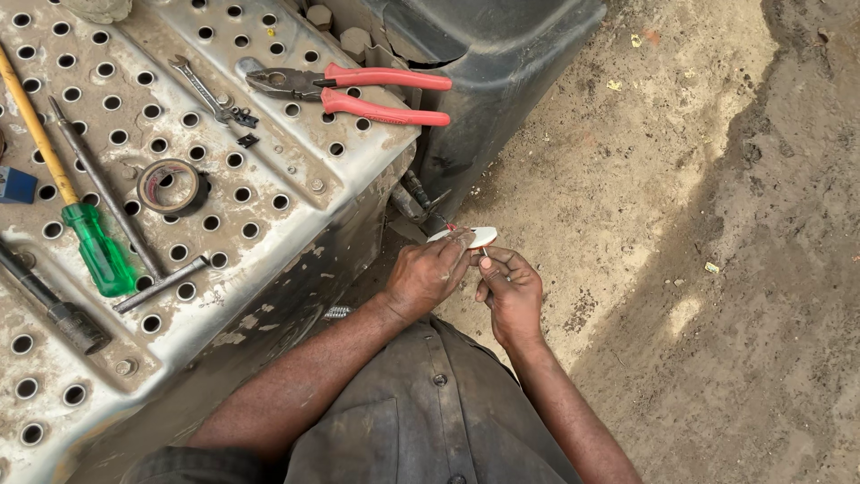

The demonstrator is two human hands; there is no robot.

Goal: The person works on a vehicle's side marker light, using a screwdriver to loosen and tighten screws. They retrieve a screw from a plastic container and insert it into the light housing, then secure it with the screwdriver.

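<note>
My left hand [425,276] and my right hand [511,289] meet just below the edge of a perforated metal step plate [296,193]. Between their fingertips they hold a small white oval part [475,237] with thin red and dark wires [441,213] running up from it toward the dark vehicle body. The left fingers pinch the part's left end. My right fingers pinch something thin right under the part; what it is cannot be made out.
On the plate lie red-handled pliers [358,94], a small spanner [208,91], a roll of tape [170,185], a green-handled screwdriver [90,237], a long L-shaped rod [107,199] and a dark tool [49,305]. Sandy ground [699,224] spreads to the right.
</note>
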